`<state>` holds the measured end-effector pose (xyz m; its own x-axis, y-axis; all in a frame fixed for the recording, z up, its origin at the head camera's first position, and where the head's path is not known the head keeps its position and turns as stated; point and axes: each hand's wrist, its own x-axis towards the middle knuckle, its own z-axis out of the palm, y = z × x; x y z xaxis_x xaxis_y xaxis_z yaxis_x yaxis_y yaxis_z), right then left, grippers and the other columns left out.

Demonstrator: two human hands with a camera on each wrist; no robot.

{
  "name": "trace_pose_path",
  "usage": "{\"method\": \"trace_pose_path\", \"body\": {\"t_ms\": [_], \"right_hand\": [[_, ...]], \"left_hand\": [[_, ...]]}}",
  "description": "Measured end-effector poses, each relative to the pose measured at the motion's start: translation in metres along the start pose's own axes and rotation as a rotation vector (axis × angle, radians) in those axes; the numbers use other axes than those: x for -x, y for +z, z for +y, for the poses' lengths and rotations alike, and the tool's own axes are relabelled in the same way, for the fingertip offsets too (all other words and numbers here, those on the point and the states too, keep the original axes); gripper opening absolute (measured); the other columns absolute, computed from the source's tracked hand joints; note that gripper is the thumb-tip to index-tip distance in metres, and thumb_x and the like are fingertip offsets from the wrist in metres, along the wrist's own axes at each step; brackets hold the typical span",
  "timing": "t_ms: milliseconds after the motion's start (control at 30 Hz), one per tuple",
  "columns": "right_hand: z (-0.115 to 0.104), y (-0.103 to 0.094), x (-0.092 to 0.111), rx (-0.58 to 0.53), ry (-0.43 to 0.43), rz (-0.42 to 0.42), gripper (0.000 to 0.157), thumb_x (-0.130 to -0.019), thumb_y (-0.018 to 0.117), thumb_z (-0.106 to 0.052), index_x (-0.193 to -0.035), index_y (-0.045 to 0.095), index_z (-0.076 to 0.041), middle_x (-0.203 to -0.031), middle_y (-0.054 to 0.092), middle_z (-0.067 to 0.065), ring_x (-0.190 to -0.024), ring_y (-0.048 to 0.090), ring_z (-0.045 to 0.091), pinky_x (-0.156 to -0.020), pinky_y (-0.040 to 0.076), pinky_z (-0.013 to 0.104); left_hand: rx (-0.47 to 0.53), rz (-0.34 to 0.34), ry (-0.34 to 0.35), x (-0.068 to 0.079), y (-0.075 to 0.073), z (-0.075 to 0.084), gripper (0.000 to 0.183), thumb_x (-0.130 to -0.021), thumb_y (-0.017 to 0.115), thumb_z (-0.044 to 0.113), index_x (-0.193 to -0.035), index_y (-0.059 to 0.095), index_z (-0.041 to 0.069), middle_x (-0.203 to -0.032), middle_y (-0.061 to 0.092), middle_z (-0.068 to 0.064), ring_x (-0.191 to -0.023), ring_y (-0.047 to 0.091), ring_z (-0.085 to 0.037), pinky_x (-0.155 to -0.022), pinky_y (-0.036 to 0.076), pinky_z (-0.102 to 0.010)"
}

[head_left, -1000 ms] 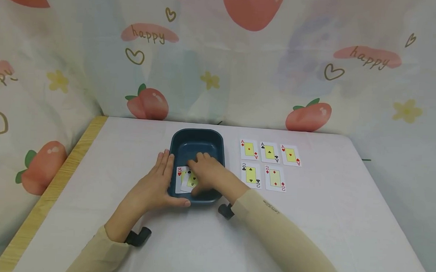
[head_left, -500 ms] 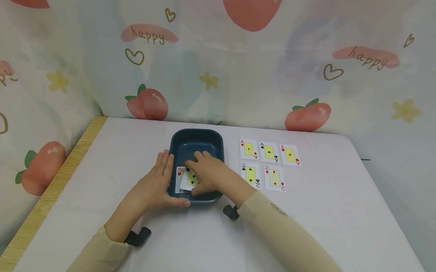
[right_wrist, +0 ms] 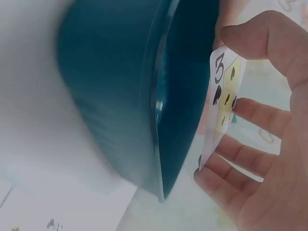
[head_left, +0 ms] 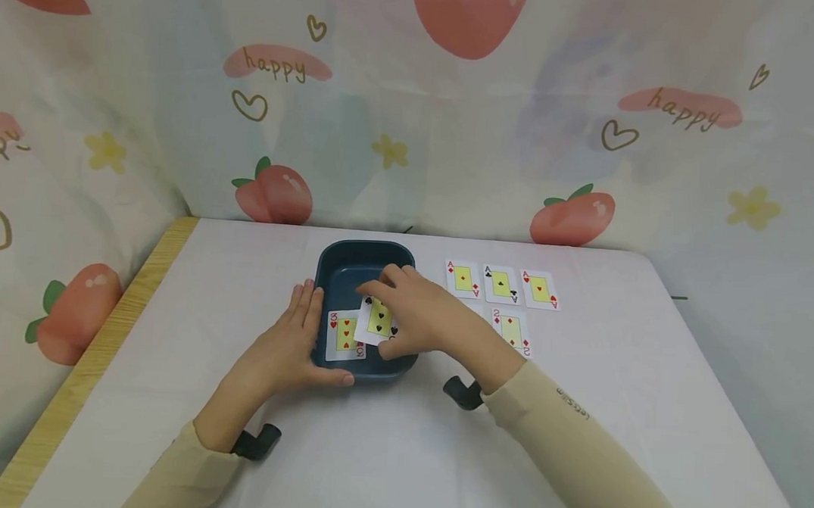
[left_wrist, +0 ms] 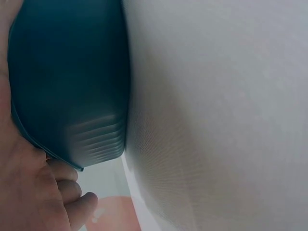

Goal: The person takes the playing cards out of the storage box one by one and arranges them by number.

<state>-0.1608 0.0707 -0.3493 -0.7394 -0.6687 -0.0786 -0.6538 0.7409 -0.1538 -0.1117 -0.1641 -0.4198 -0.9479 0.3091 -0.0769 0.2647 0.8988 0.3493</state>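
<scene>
My right hand (head_left: 426, 309) pinches the three of spades (head_left: 374, 321) between thumb and fingertips, above the blue tray (head_left: 337, 287). In the right wrist view this card (right_wrist: 225, 91) is tilted at the tray's rim, the thumb on one edge and fingertips on the opposite edge. On the tray floor lies the three of hearts (head_left: 343, 334), its right edge partly covered by the held card. My left hand (head_left: 292, 355) rests along the tray's left rim, fingers straight and thumb at the front corner. The left wrist view shows this hand (left_wrist: 29, 192) against the tray's outer wall (left_wrist: 72, 82).
Right of the tray lie the ace of diamonds (head_left: 462, 280), ace of clubs (head_left: 500, 284) and ace of hearts (head_left: 539, 291) in a row. Below them is the two of diamonds (head_left: 510, 328); the right arm mostly hides another card beside it. A patterned cloth (head_left: 452, 150) hangs behind the table.
My right hand has lifted the three of spades off the three of hearts and moved it right, uncovering more of the lower card. The left hand and tray hold still.
</scene>
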Motion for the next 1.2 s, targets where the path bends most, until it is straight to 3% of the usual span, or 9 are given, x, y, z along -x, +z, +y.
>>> {"method": "trace_pose_path", "body": {"t_ms": [600, 1200], "right_hand": [[0.031, -0.002, 0.047, -0.024, 0.056, -0.018, 0.077, -0.071, 0.080, -0.040, -0.142, 0.053, -0.031, -0.126, 0.051, -0.001, -0.103, 0.046, 0.014, -0.079, 0.049, 0.027], [0.045, 0.015, 0.082, -0.038, 0.123, -0.095, 0.077, -0.070, 0.082, -0.035, -0.141, 0.054, -0.034, -0.126, 0.050, -0.004, -0.106, 0.044, 0.013, -0.079, 0.050, 0.027]], "left_hand": [[0.010, 0.006, -0.017, 0.000, -0.001, 0.002, 0.148, -0.058, 0.075, 0.082, -0.159, 0.004, -0.001, -0.167, -0.002, -0.019, -0.154, -0.001, -0.037, -0.113, 0.031, -0.058], [0.017, -0.007, -0.018, 0.002, -0.003, 0.005, 0.148, -0.059, 0.077, 0.080, -0.159, 0.003, -0.001, -0.167, -0.002, -0.020, -0.154, -0.001, -0.037, -0.114, 0.030, -0.058]]}}
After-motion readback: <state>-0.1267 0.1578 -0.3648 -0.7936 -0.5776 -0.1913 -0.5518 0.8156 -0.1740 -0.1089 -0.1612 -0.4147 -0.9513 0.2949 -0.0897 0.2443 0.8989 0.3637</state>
